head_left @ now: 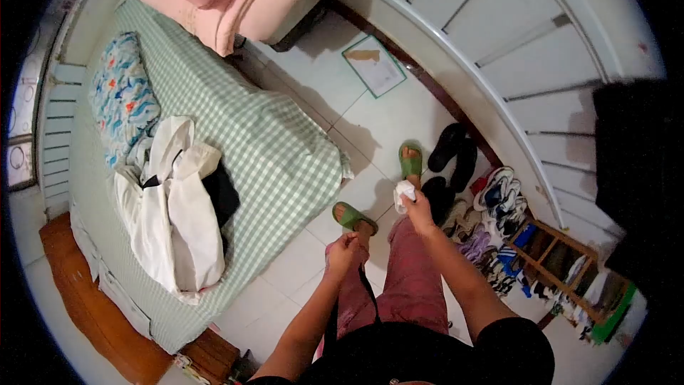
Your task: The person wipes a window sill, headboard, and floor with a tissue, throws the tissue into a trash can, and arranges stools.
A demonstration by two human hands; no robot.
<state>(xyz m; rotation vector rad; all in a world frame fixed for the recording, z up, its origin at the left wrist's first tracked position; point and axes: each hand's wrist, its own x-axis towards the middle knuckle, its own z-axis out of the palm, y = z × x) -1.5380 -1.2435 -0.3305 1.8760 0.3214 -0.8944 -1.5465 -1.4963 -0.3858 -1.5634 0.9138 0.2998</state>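
Note:
My right hand (419, 210) is closed around a small crumpled white wad (402, 192); it may be tissue or thin plastic, I cannot tell which. It is held over my right leg, near the green slipper (410, 160) on my right foot. My left hand (345, 248) has its fingers pinched together above my left thigh, close to the other green slipper (345, 214). Whatever those fingers hold, if anything, is hidden. A thin black strap (370, 291) hangs beside my left hand; whether the hand touches it is unclear.
To the left stands a bed with a green checked sheet (235, 121), bearing a white garment (174, 221) and a patterned pillow (122, 96). Pink bedding (214, 11) is piled beyond. Black shoes (454, 153) and a wooden shoe rack (556, 264) line the right wall. A framed board (373, 66) lies on the floor.

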